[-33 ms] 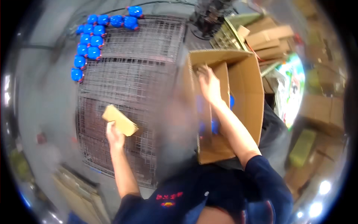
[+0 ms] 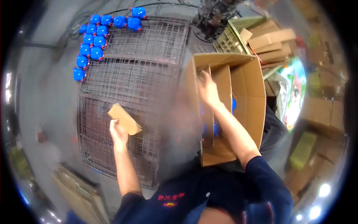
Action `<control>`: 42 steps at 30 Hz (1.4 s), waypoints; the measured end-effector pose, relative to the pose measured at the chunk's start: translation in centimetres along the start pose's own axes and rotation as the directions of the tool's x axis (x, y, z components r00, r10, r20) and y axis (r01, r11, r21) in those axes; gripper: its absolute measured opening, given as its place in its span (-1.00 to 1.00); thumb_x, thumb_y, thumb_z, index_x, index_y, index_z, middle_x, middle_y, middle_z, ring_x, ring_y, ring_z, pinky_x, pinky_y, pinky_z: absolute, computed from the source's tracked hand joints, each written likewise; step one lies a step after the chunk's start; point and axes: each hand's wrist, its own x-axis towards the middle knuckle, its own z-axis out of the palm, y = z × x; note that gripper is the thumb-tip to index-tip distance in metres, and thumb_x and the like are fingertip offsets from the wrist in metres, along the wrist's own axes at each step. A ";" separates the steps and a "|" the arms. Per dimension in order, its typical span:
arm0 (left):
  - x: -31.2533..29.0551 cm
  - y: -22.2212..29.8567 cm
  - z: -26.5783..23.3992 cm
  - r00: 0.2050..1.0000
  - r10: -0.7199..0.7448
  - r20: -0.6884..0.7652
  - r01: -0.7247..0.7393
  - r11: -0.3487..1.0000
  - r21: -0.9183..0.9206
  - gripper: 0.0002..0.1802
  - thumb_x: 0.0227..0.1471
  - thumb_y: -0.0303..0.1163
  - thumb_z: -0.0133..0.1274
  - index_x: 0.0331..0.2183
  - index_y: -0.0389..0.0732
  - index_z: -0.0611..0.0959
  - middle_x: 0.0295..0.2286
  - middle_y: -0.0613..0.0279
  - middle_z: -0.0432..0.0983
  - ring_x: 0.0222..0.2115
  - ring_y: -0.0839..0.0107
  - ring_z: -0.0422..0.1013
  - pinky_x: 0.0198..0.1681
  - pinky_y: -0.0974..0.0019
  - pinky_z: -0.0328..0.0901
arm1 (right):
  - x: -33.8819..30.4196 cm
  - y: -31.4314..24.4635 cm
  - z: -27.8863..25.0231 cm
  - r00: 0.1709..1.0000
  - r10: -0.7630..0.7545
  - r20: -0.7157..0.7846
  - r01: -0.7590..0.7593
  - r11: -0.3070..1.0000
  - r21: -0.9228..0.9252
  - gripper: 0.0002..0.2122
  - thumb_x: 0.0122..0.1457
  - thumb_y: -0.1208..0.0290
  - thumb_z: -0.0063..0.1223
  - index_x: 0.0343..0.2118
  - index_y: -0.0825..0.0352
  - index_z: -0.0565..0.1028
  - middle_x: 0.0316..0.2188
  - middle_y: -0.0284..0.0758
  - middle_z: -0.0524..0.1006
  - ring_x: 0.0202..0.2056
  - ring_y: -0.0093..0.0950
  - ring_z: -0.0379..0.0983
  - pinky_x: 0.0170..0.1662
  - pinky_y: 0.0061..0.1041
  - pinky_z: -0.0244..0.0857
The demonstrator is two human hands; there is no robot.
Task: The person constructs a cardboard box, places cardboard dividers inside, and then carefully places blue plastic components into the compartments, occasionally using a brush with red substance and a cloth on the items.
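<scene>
In my left hand (image 2: 118,133) is a small stack of cardboard pieces (image 2: 126,120), held by one end above the wire mesh rack (image 2: 126,80). My right hand (image 2: 208,89) reaches into an open cardboard box (image 2: 248,89), close to its left wall. Its fingers are closed at the upper edge of a cardboard divider (image 2: 213,130) standing there; the fingertips are partly hidden. A second divider (image 2: 224,80) stands upright to the right. Low in the box, blue rounded objects (image 2: 234,105) show partly beside the dividers.
Several shiny blue objects with red parts (image 2: 100,42) line the rack's far left corner. A dark machine stand (image 2: 205,26) rises behind the box. Beyond it, a greenish crate (image 2: 227,39) holds cardboard scraps (image 2: 270,39). Flat cardboard (image 2: 76,190) leans at the lower left.
The view has shifted slightly. My right hand sits a little lower in the box, and the divider's top edge beside it shows more clearly. My left hand still holds the cardboard pieces.
</scene>
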 end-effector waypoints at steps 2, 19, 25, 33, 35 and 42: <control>2.8 -0.5 3.5 0.993 -0.064 0.102 0.070 0.996 -0.060 -0.53 0.11 -0.04 -0.04 -0.07 -0.16 0.51 -0.20 0.20 0.53 -0.16 0.27 0.45 -0.03 0.13 0.31 | 1.0 3.0 3.4 0.945 0.300 0.131 -0.259 0.930 -0.262 -0.42 0.17 0.44 -0.04 0.21 0.58 0.11 -0.08 0.23 0.46 0.00 0.06 0.41 0.07 -0.10 0.30; 45.4 -1.5 30.0 0.991 0.130 -0.027 -0.109 0.914 0.391 -0.31 0.06 0.15 0.12 -0.12 -0.35 0.60 -0.17 0.02 0.56 -0.22 0.23 0.50 -0.15 0.09 0.37 | -7.1 13.7 10.2 0.927 0.002 0.376 0.175 0.883 -0.436 -0.76 0.08 0.44 0.04 -0.17 0.36 0.43 -0.26 -0.05 0.55 -0.17 -0.09 0.49 -0.11 -0.20 0.38; 37.5 -1.1 28.8 0.962 -0.042 0.269 -0.065 0.923 0.379 -0.51 0.17 0.09 -0.05 -0.30 -0.19 0.56 -0.47 0.11 0.52 -0.68 0.41 0.37 -0.65 0.32 0.27 | -1.3 3.6 4.0 0.976 0.168 0.136 -0.163 0.985 -0.048 -0.69 0.17 0.55 0.04 0.00 0.43 0.42 -0.16 0.04 0.51 -0.09 -0.13 0.48 -0.01 -0.29 0.37; 6.7 2.7 35.1 0.605 -0.449 0.657 -0.190 0.721 0.667 -0.56 0.28 -0.01 -0.19 -0.17 -0.19 0.52 -0.44 0.01 0.52 -0.71 0.38 0.36 -0.69 0.46 0.21 | 5.4 -10.0 -9.4 0.954 0.148 -0.261 0.110 0.636 0.764 -0.68 0.33 0.33 -0.08 0.06 0.39 0.34 -0.18 -0.15 0.51 -0.22 -0.28 0.51 -0.22 -0.37 0.47; 11.3 1.9 33.0 0.544 -0.453 0.706 -0.196 0.750 0.632 -0.54 0.27 0.01 -0.16 -0.12 -0.19 0.53 -0.37 0.03 0.54 -0.69 0.38 0.36 -0.67 0.42 0.24 | 5.6 -11.0 -11.2 0.976 0.211 0.048 -0.089 0.191 0.978 -0.37 0.31 -0.06 -0.18 0.24 0.38 0.18 0.13 -0.08 0.35 0.06 -0.14 0.38 0.07 -0.17 0.34; 46.3 4.7 29.5 0.984 -0.042 0.172 0.002 0.974 0.227 -0.46 0.15 0.19 -0.11 -0.12 -0.05 0.55 -0.34 0.09 0.59 -0.61 0.25 0.41 -0.59 0.16 0.32 | -2.3 -3.7 -12.9 0.925 0.164 0.342 -0.254 -0.401 0.880 -0.48 0.27 -0.09 -0.17 0.01 0.32 0.33 0.03 -0.13 0.36 0.02 0.12 0.34 -0.08 0.19 0.33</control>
